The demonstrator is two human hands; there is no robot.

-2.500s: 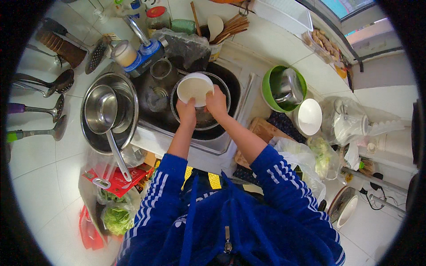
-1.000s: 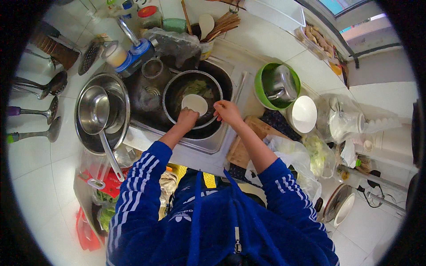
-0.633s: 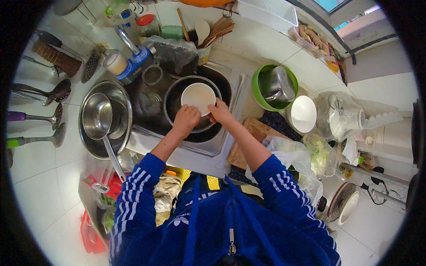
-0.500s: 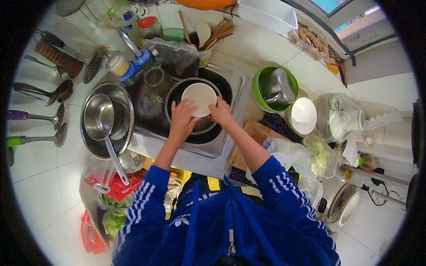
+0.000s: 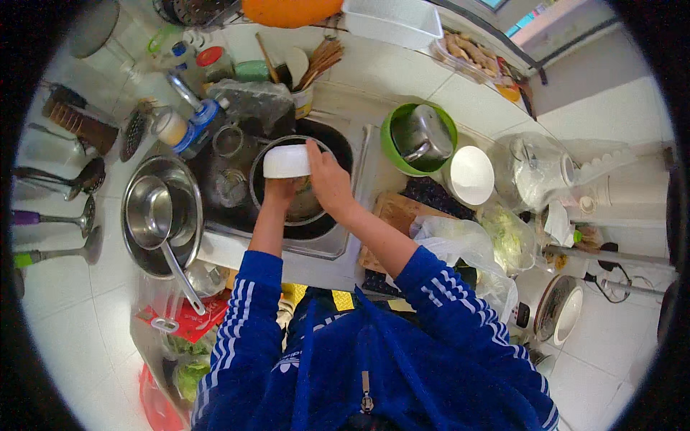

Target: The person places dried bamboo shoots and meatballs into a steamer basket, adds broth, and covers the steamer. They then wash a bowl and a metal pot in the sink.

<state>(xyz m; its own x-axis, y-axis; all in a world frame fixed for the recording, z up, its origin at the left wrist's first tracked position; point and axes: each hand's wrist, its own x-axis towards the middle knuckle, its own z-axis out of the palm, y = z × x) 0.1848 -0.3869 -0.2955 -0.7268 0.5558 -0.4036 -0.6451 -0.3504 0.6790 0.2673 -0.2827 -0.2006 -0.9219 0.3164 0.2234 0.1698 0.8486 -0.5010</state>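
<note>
A small white bowl [image 5: 286,162] is tipped on its side between my hands, above a round metal pot [image 5: 256,188] standing in the sink [image 5: 330,248]. My left hand [image 5: 282,191] grips the bowl from the near side, its fingers hidden by the bowl. Along the bowl's right edge lie the fingers of my right hand [image 5: 330,183], pressed against it; its thumb does not show. Behind the sink rim a tap on a blue fitting [image 5: 201,129] rises, and a glass jar [image 5: 228,141] sits in the sink's left part.
At the left stands a steel basin [image 5: 129,244] holding a saucepan [image 5: 149,208]. Right of the sink are a green bowl [image 5: 388,136] with a steel pot, another white bowl [image 5: 471,175] and a wooden board [image 5: 394,215]. Ladles [image 5: 90,176] hang on the left wall.
The white bowl has swung from facing up to lying on its side, and moved left. My left hand has gone from over its opening to under it; my right fingers have shifted along its edge.
</note>
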